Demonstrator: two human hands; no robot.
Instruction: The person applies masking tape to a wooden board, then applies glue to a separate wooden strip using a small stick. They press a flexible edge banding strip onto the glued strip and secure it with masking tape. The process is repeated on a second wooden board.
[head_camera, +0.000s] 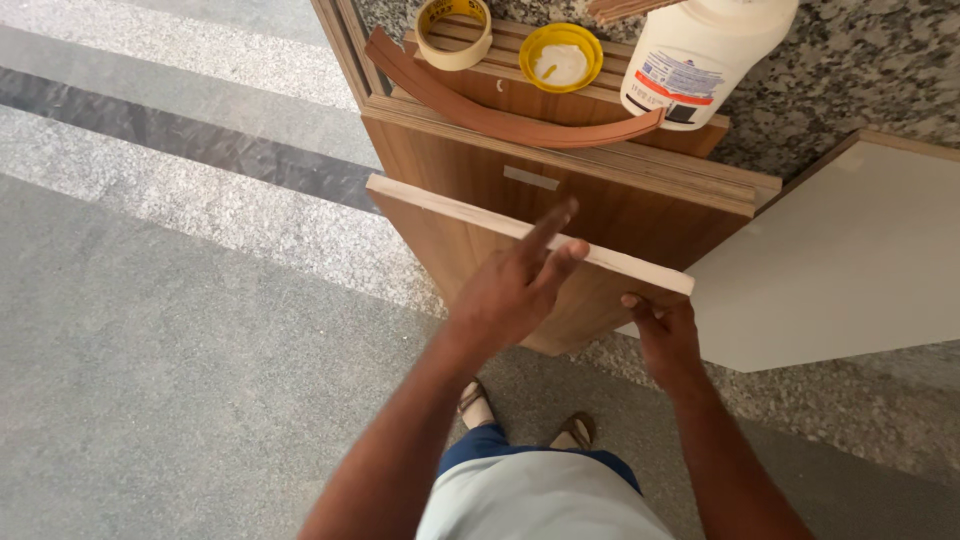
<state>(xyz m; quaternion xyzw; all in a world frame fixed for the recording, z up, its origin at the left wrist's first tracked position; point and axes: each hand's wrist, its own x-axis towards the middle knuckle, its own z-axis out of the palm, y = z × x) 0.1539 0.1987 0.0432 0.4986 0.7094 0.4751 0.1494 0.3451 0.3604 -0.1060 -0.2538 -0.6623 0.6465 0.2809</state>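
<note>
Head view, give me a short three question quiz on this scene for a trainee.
1. True or false: the left hand runs its fingers along the pale top edge of the front board.
2. Where does the right hand grip the board? A) right end B) left end C) bottom edge
3. Which item lies between the tape roll and the glue bottle?

Key:
1. True
2. A
3. The yellow lid, next to the curved brown strip.
</note>
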